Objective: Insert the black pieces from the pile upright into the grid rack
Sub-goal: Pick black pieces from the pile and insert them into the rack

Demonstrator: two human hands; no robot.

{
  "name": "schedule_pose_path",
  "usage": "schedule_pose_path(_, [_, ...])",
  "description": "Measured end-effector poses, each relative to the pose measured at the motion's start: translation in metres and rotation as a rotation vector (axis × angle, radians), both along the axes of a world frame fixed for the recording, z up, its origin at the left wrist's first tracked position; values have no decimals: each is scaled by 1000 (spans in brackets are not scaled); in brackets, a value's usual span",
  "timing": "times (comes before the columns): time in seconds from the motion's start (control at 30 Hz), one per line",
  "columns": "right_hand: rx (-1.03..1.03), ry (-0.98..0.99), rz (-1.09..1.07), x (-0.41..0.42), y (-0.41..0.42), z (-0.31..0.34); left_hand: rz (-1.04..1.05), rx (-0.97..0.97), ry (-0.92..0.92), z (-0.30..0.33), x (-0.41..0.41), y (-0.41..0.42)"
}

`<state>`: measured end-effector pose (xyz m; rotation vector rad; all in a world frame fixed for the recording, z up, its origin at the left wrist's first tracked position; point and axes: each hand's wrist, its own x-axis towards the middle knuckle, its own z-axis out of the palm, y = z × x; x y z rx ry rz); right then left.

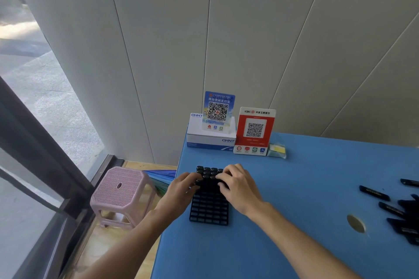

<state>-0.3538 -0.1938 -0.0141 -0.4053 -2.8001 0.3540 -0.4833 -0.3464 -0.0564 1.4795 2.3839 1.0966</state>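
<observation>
A black grid rack (209, 209) lies on the blue table (294, 188) near its left edge. Several black pieces (206, 171) stand upright in the rack's far rows. My left hand (181, 188) rests on the rack's left side, fingers curled over the pieces. My right hand (235, 186) lies over the rack's right side, fingertips pressing on pieces in the far rows. Whether either hand holds a loose piece is hidden by the fingers. The pile of black pieces (405, 217) lies at the table's right edge, with a few loose ones (374, 193) beside it.
A white CHNT box (210, 138) with a blue QR sign (218, 111) stands at the table's back, next to a red QR sign (255, 131) and a small packet (277, 150). A round hole (356, 223) is in the tabletop. A pink stool (120, 192) stands left of the table.
</observation>
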Motion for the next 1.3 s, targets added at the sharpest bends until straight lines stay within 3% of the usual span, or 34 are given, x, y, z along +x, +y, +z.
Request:
schedule_pose_path(0.1, [-14, 54, -26, 9, 6, 0, 37, -3, 1, -3, -1, -2])
schedule_pose_path(0.3, [-10, 67, -124, 25, 14, 5, 0, -95, 179, 2, -1, -7])
schedule_pose_path(0.6, [41, 12, -336, 69, 10, 11, -73, 78, 641, 21, 2, 9])
schedule_pose_path(0.97, [61, -97, -559, 199, 13, 17, -268, 20, 558, 33, 109, 48])
schedule_pose_path(1.3, [13, -181, -672, 383, 51, 31, -287, -115, 549, 49, 266, 94])
